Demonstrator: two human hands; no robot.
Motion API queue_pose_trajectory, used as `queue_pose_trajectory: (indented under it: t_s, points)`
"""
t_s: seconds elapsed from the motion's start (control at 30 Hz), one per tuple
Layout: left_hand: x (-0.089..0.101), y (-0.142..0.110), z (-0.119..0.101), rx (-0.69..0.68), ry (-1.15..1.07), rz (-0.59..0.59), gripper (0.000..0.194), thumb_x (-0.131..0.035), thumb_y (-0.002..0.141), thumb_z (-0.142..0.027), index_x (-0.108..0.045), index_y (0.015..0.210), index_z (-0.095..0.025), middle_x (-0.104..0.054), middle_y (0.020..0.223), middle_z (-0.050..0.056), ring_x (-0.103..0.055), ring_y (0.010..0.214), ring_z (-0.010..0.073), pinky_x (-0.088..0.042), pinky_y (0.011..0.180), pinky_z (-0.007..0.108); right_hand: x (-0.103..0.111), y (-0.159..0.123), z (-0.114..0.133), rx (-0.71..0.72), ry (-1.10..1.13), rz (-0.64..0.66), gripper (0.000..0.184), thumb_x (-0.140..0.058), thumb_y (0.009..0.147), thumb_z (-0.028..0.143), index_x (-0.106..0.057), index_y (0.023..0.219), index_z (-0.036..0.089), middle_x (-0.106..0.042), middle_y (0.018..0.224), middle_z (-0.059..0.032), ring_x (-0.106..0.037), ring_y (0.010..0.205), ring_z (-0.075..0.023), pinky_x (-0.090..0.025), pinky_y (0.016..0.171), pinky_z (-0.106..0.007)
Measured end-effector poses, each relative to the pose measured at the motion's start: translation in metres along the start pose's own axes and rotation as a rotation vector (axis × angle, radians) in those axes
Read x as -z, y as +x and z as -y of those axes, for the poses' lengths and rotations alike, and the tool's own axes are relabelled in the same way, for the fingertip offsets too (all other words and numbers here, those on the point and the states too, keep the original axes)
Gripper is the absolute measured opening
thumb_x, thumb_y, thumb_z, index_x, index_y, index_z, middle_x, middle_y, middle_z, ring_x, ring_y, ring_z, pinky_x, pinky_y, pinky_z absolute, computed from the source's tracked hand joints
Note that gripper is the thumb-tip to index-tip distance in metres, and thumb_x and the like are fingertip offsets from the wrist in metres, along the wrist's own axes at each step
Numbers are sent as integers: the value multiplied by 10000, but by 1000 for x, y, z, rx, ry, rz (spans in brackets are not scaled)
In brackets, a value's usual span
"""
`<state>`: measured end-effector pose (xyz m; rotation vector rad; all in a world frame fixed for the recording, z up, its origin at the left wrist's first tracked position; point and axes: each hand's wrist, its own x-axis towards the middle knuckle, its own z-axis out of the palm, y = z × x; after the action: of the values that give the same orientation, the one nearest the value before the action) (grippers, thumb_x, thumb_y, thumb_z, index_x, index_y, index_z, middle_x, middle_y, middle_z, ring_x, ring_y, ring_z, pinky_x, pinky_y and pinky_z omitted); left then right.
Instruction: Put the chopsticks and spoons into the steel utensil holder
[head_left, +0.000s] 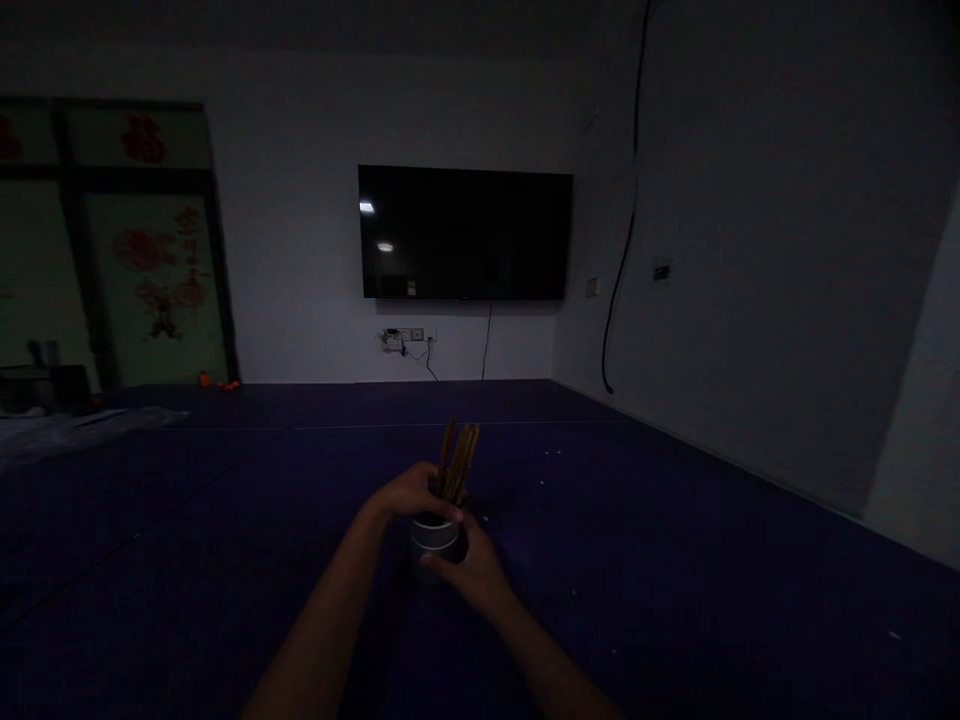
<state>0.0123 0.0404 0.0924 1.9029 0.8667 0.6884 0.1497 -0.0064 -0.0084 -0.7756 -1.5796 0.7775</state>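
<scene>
A grey cylindrical cup [435,545] with a pale band near its rim stands upright on the dark blue surface in front of me. My right hand [478,568] wraps round its right side, with the thumb across the front. A bunch of brown wooden chopsticks [459,465] rises from the cup's mouth, leaning slightly right. My left hand [411,492] closes round the chopsticks just above the rim, its thumb crossing in front of them. The lower ends of the chopsticks are hidden behind the left thumb and the cup wall.
The dark blue floor covering [675,600] has small white scraps on it. A clear plastic sheet [127,420] lies at the far left, near small orange objects [229,385]. A television [465,235] hangs on the back wall above sockets, and a black cable [626,250] hangs at right.
</scene>
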Motion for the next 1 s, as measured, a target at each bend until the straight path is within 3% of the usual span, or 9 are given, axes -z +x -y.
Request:
queue_pose_trajectory:
  t_s: [0.23,0.4,0.67,1.0]
  points:
    - [-1,1,3,-3,-44,-9,513,-846,428,-285,-697,899,-148,-692,873,37,-607,800,171,-457,758,285,-1,-1,0,13,27,8,684,-780,596,382,-492,1186,190,-603,1181,-118,-559,1097,-278,-428,937,-435]
    - [-1,-2,-1,-2,-92,46,568,-842,450,-274,-674,981,-163,-685,905,32,-602,841,171,-447,793,297,0,0,1,29,11,0,686,-782,589,390,-503,1189,209,-601,1185,-107,-559,1097,-279,-430,939,-436]
    - [0,-5,-4,1,-96,127,544,-823,521,-310,-662,1023,-176,-670,956,33,-590,912,171,-420,867,303,1,0,1,28,7,-3,686,-786,582,372,-510,1190,217,-604,1188,-99,-557,1103,-279,-433,942,-435]
    - [4,-3,3,-38,-60,125,547,-793,564,-410,-656,1028,-154,-664,1056,68,-574,1011,200,-407,932,327,2,-1,2,40,-8,1,739,-777,602,368,-459,1251,212,-565,1253,-104,-518,1160,-267,-397,986,-430]
